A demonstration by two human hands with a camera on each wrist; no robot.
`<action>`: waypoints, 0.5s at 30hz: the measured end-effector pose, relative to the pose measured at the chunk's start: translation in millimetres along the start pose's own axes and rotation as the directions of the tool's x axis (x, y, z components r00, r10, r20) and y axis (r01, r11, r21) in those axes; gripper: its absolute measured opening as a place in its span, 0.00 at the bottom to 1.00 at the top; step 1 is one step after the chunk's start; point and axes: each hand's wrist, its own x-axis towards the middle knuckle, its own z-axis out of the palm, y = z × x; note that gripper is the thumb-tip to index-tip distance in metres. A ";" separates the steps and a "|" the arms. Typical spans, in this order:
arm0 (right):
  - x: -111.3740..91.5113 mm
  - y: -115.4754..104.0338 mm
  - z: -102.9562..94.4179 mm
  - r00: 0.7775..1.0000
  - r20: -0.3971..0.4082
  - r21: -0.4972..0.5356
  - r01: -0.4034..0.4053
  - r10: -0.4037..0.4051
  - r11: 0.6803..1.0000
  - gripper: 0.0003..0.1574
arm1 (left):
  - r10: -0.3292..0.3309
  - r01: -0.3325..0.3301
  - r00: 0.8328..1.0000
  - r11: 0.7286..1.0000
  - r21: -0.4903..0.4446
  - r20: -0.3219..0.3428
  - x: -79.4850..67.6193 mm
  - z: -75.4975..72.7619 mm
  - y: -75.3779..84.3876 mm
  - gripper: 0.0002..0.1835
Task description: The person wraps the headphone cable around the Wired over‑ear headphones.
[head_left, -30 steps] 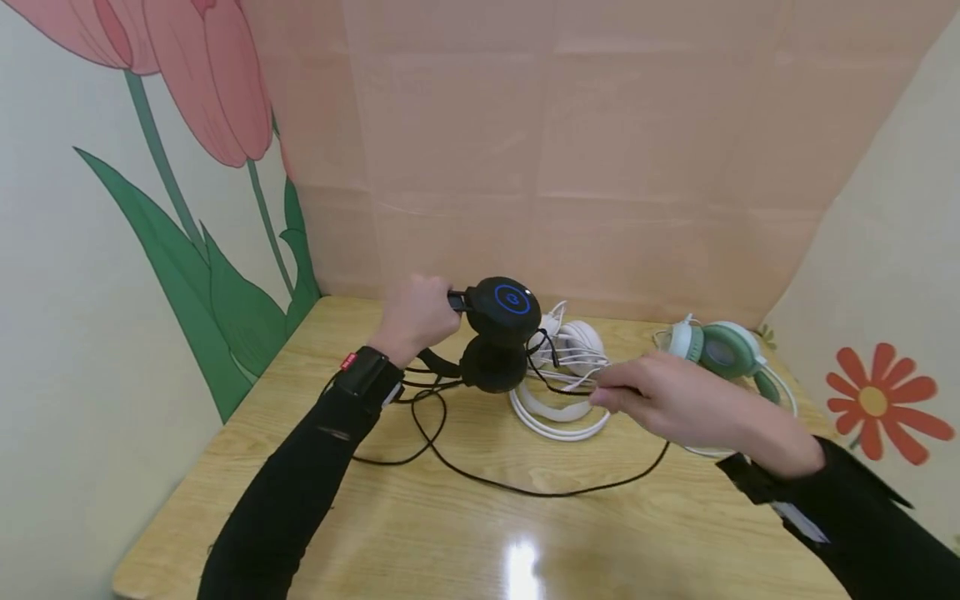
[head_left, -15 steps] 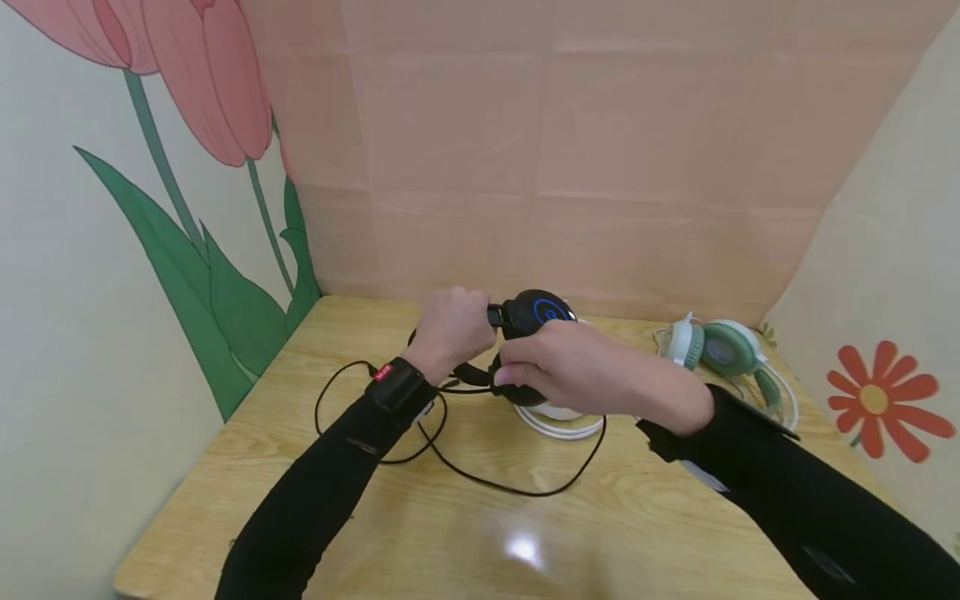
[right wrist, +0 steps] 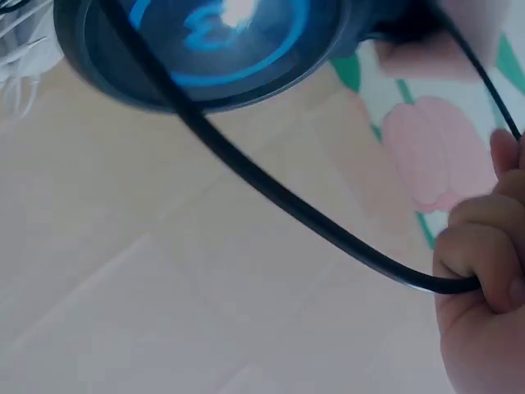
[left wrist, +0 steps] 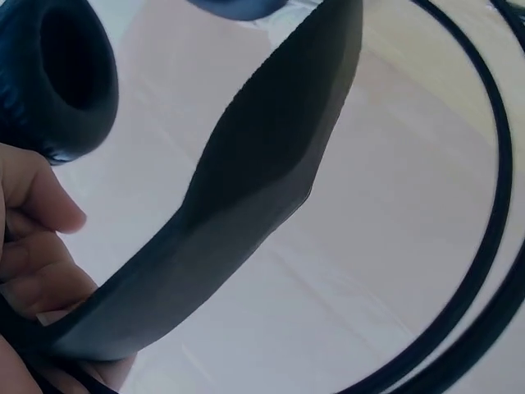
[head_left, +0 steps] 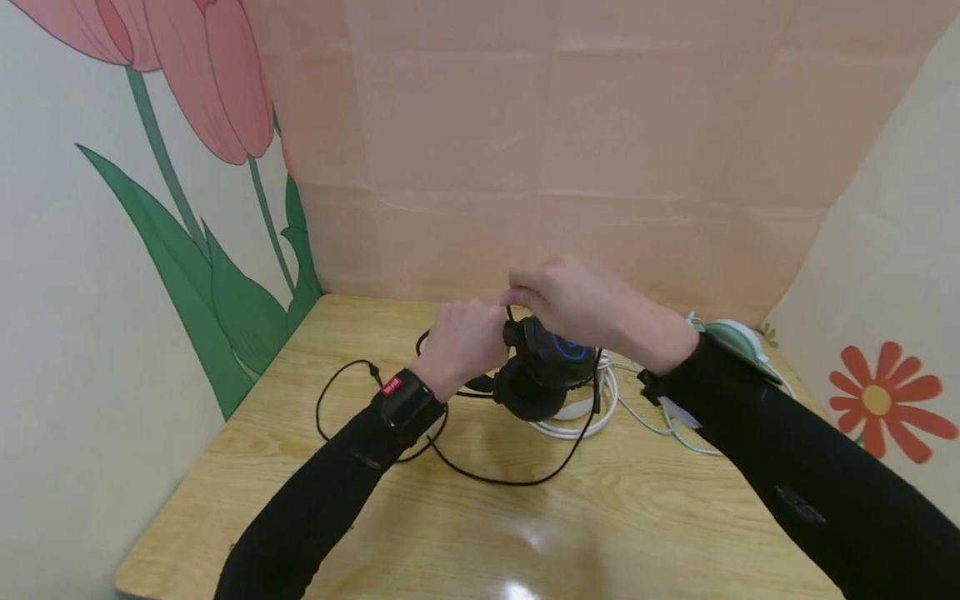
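Black over-ear headphones with a blue ring on one ear cup are held off the table by my left hand, which grips the headband beside the cups. Just above the upper cup, my right hand pinches the black cable. In the right wrist view the cable crosses in front of the blue-marked cup and passes through the curled fingers. The rest of the cable loops down onto the table. The right hand and forearm hide part of the headphones and what lies behind.
White headphones with a bundled white cable lie behind the black ones. Mint-green headphones sit at the back right, partly covered by the right sleeve. A pink covering hangs behind the wooden table.
My right hand has carried the cable leftward to the headphones and then up above the cup. My left hand has shifted slightly right and down with the headphones.
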 end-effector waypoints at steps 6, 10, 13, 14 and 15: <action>1.7 18.7 4.9 0.996 -0.084 -0.116 0.006 -0.015 0.993 0.15 | 0.103 -0.099 0.993 0.992 0.074 -0.051 -3.2 -0.5 5.5 0.20; -0.8 30.3 8.3 0.996 -0.089 -0.144 -0.021 0.008 0.989 0.16 | 0.191 -0.185 0.979 0.979 0.088 -0.072 -4.5 -1.6 7.2 0.18; -2.9 41.5 10.9 0.996 -0.071 -0.160 -0.071 0.060 0.985 0.18 | 0.229 -0.225 0.971 0.972 0.063 -0.071 -4.9 -3.2 7.1 0.16; -4.0 46.3 12.1 0.994 -0.063 -0.164 -0.100 0.090 0.981 0.20 | 0.239 -0.235 0.968 0.970 0.058 -0.071 -5.2 -4.4 6.7 0.16; -5.4 51.1 13.3 0.990 -0.053 -0.166 -0.134 0.127 0.977 0.22 | 0.249 -0.246 0.966 0.968 0.052 -0.070 -5.6 -5.6 6.1 0.15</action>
